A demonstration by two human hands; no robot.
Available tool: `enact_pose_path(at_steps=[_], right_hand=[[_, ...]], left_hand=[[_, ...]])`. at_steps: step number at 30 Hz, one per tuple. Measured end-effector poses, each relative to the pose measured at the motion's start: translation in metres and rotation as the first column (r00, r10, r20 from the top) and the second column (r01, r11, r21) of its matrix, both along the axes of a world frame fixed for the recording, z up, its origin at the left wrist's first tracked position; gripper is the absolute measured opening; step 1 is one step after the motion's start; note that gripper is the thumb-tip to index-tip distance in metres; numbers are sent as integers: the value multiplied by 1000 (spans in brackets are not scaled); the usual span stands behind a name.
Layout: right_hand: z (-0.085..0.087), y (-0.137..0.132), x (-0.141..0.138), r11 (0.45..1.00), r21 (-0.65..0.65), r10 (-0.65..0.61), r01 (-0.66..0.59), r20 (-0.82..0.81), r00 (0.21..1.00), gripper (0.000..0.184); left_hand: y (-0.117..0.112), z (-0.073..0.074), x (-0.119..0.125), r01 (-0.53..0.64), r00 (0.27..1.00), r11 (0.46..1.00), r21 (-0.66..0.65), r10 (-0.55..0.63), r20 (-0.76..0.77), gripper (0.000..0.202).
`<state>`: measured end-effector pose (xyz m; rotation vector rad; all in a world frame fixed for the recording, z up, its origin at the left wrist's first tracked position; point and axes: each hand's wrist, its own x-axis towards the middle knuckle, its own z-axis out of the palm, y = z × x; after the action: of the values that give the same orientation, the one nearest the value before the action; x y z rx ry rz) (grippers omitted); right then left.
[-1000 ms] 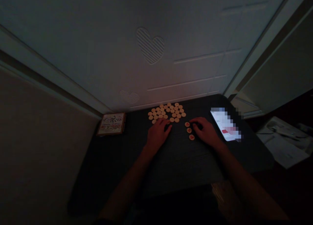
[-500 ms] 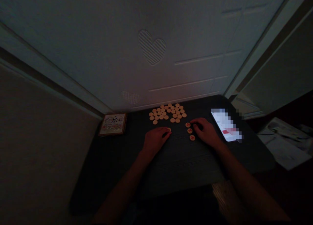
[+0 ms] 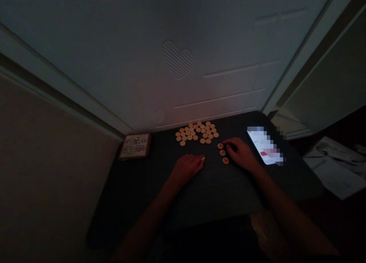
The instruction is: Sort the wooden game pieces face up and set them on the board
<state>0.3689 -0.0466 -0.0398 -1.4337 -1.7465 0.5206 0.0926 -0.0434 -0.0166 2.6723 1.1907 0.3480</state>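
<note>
A cluster of several round wooden game discs (image 3: 196, 132) lies blank side up at the back of a dark table (image 3: 211, 194). Three discs with red marks (image 3: 222, 153) stand in a short diagonal row to the right of it. My left hand (image 3: 187, 167) is closed on a single disc (image 3: 203, 158) at its fingertips, a little nearer me than the cluster. My right hand (image 3: 241, 153) rests on the table with curled fingers, touching the row of red-marked discs. The scene is very dim.
A lit phone (image 3: 264, 145) lies at the right of the table. A small square printed box (image 3: 135, 146) sits at the left back corner. A white panelled door with heart shapes (image 3: 177, 59) stands right behind the table. Papers (image 3: 334, 167) lie lower right.
My left hand has pulled back from the cluster toward me and slightly right, bringing one disc with it. My right hand has stayed by the three red-marked discs.
</note>
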Motion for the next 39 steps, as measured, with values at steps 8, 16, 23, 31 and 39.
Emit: enact_pose_path(at_steps=[8, 16, 23, 31, 39], right_hand=[[-2, 1, 0, 1000, 3, 3, -3, 4, 1000, 24], [0, 0, 0, 1000, 17, -1, 1, 9, 1000, 23], [0, 1, 0, 1000, 14, 5, -6, 14, 1000, 22], [-1, 0, 1, 1000, 17, -3, 3, 10, 1000, 22], [-5, 2, 2, 1000, 22, -7, 7, 5, 1000, 21]], left_hand=[[0, 4, 7, -70, 952, 968, -242, 138, 275, 28], [-3, 10, 21, -61, 753, 807, -588, 424, 504, 31], [0, 8, 26, 29, 629, 707, -707, 536, 562, 39], [-2, 5, 24, 84, 653, 707, -702, 493, 574, 42], [-9, 7, 30, 121, 720, 753, -647, 383, 580, 35]])
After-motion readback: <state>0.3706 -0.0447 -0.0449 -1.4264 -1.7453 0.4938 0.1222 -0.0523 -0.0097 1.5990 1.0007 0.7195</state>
